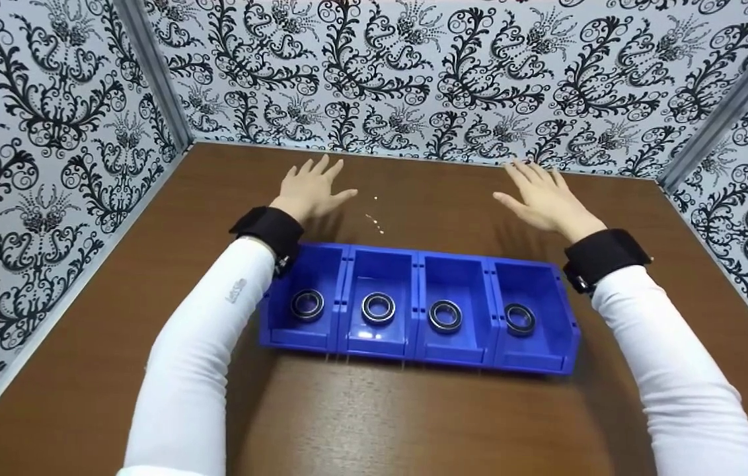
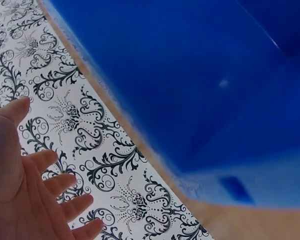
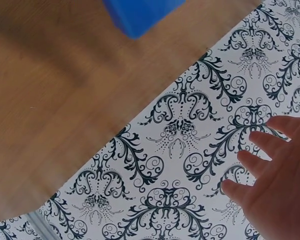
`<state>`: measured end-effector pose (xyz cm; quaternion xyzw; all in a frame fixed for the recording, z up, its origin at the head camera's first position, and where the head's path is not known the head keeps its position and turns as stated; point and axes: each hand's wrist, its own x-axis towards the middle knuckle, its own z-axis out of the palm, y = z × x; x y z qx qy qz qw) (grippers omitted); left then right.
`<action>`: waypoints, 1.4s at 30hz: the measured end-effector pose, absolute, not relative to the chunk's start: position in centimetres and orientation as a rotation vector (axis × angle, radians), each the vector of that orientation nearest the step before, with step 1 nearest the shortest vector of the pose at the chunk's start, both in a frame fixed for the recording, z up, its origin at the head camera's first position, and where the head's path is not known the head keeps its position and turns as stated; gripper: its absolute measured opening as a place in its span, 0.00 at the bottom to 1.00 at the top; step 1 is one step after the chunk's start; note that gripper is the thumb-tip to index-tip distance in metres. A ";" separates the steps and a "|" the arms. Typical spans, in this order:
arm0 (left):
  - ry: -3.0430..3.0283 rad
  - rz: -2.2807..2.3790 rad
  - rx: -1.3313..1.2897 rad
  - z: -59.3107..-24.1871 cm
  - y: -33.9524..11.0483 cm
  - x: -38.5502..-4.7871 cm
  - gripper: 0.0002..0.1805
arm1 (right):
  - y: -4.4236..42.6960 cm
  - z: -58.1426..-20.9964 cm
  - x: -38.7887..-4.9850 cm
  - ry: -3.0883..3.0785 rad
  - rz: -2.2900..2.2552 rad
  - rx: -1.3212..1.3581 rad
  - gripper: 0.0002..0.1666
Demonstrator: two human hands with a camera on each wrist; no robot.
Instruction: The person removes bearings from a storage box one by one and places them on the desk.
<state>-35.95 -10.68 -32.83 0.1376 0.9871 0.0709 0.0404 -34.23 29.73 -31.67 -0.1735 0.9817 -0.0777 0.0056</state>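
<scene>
Four joined blue bins [image 1: 384,347] stand in a row on the brown table, each with one ring-shaped bearing inside: far left [image 1: 307,305], middle left [image 1: 378,308], middle right [image 1: 445,316] and far right [image 1: 519,320]. Beyond the row's left end is my left hand [image 1: 310,192], fingers spread, holding nothing. My right hand [image 1: 546,201] is beyond the right end, also spread and empty. The left wrist view shows the left hand [image 2: 35,190] beside a large blue bin surface [image 2: 155,75]. In the right wrist view, the right hand [image 3: 280,175] is apart from a blue corner [image 3: 140,15].
Patterned walls [image 1: 407,79] rise behind and at both sides of the brown table [image 1: 361,423], with grey metal posts at the back corners. A few small light specks [image 1: 374,221] show on the tabletop between the hands.
</scene>
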 end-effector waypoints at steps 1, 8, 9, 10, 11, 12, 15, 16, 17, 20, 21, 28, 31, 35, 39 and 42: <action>3.025 0.224 0.417 -32.9 -10.8 -35.8 0.44 | 29.8 -31.7 -34.1 3.073 -0.245 -0.548 0.46; 3.004 0.259 0.388 -33.0 -11.8 -35.0 0.44 | 30.4 -31.7 -33.2 3.062 -0.266 -0.570 0.42; 3.005 0.268 0.384 -32.9 -11.9 -34.8 0.44 | 30.4 -31.7 -33.0 3.060 -0.272 -0.573 0.42; 3.006 0.269 0.383 -32.9 -12.0 -34.7 0.44 | 30.5 -31.7 -32.8 3.059 -0.276 -0.575 0.42; 3.006 0.274 0.380 -32.9 -12.1 -34.5 0.44 | 30.6 -31.7 -32.6 3.060 -0.278 -0.577 0.42; 3.006 0.276 0.376 -32.9 -12.2 -34.4 0.44 | 30.7 -31.8 -32.4 3.058 -0.279 -0.580 0.42; 3.000 0.274 0.367 -32.9 -12.7 -33.9 0.44 | 30.9 -31.9 -31.9 3.050 -0.276 -0.587 0.43; 2.995 0.275 0.361 -32.9 -12.9 -33.8 0.44 | 31.0 -32.0 -31.7 3.046 -0.271 -0.591 0.43; 2.989 0.281 0.355 -33.0 -13.2 -33.6 0.44 | 31.0 -32.1 -31.5 3.043 -0.268 -0.595 0.43; 2.979 0.311 0.342 -33.0 -13.8 -33.0 0.44 | 31.1 -32.2 -31.1 3.030 -0.257 -0.601 0.43; 2.976 0.320 0.344 -33.1 -13.9 -32.8 0.44 | 31.2 -32.3 -30.9 3.029 -0.253 -0.603 0.43; 2.958 0.339 0.371 -33.3 -14.8 -31.2 0.42 | 32.0 -32.8 -29.6 3.038 -0.297 -0.661 0.40; 2.972 0.334 0.387 -33.4 -14.9 -30.5 0.41 | 32.4 -33.1 -29.1 3.029 -0.363 -0.673 0.39; 2.985 0.348 0.417 -33.6 -15.2 -29.8 0.40 | 32.9 -33.5 -28.4 3.004 -0.433 -0.659 0.39; 2.995 0.393 0.446 -33.9 -15.6 -29.0 0.39 | 33.2 -33.9 -27.7 2.996 -0.449 -0.649 0.38; 3.002 0.423 0.461 -34.0 -15.9 -28.4 0.40 | 33.5 -34.1 -27.1 3.003 -0.457 -0.654 0.37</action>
